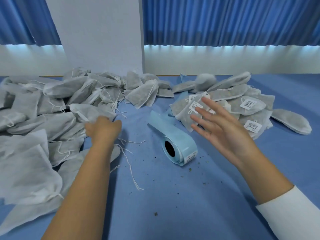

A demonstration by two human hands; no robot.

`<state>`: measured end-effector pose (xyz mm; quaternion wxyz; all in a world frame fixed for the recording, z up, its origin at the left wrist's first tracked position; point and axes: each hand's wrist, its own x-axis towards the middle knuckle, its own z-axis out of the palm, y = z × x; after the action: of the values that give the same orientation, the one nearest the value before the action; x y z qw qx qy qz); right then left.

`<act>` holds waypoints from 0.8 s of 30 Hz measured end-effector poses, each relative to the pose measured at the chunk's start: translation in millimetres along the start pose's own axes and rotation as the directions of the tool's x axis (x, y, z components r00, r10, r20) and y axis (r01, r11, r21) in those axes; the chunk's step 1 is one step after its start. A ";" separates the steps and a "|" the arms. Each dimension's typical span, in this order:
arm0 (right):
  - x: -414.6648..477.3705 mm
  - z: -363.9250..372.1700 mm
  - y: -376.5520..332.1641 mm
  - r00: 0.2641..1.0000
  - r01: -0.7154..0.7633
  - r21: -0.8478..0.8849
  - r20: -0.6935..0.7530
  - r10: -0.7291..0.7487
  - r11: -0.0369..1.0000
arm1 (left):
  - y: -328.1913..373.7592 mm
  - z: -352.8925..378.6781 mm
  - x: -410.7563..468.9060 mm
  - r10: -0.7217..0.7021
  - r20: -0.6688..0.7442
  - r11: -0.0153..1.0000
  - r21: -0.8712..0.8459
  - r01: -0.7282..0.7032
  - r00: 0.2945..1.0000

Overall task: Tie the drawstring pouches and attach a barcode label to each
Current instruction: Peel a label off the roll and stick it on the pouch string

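step in hand, as judged: a fresh pouch is being picked up for tying. the left hand (103,129) is reached into the heap of untied pouches (52,104) on the left side of the table (173,196). its fingers are curled at the edge of one untied pouch (91,111), and the grip appears to be closed on it. the fingertips are hidden behind the back of the hand, so the exact pinch point cannot be told.

the right hand (220,129) is held wide, fingers spread and straight, nothing held. it hovers just above the near edge of the labelled pile (245,104) on the right, where barcode stickers are seen on several pouches.

the label roll (180,149) is lying on its side between the two hands, touched by neither, with a strip of backing trailed toward the far side. loose strings (128,153) are spread on the cloth near the left forearm. crumbs (155,213) are scattered on the table.

progress, as judged: a good part is labelled, but the larger heap is not yet done.

next move, as judged: the gripped pouch needs to be drawn clear of the heap toward the middle. the right hand needs to be brought across to find the drawstring ends, so the neck can be cinched and knotted. tangled cords from neighbouring pouches may be dragged along. only then is a sticker to be peeled from the roll.
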<state>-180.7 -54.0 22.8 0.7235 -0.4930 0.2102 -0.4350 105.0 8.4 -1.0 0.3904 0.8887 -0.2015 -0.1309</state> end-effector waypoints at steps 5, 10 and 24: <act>-0.6 0.4 5.5 0.997 -0.054 -0.176 0.038 0.061 0.983 | -8.1 -2.5 20.6 -0.099 0.057 0.994 0.044 0.097 0.993; 0.7 -0.5 8.8 0.994 -0.083 -0.234 0.047 0.097 0.969 | -12.7 4.1 24.4 0.010 -0.029 0.988 -0.156 -0.014 1.000; -3.4 3.0 12.0 0.987 0.135 -0.465 -0.017 -0.161 0.875 | 40.4 -19.8 -65.5 0.470 0.224 0.611 -0.781 -0.132 0.854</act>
<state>-175.2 -47.9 12.9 0.5438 -0.6534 0.2893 -0.4401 44.5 26.4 47.2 0.6822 0.5551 -0.3574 -0.3141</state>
